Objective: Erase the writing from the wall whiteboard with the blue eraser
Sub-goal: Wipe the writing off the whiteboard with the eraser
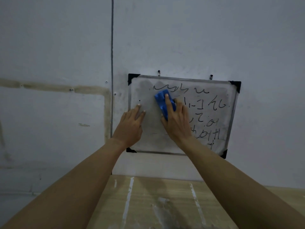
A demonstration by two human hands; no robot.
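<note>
Head view: right hand [177, 120] grips blocky blue eraser [160, 98] on smudged whiteboard [155, 141]; left hand [130, 125] flat, fingers straight

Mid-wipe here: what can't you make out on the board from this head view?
All in the head view:
1. Board under the right hand and blue eraser: any writing there is covered.
2. Lower left part of the whiteboard: hidden by the left hand and wrist.
3. Writing on the right: too dim and blurred to read.
4. Wooden surface below: cut off by the bottom edge and both forearms.
</note>
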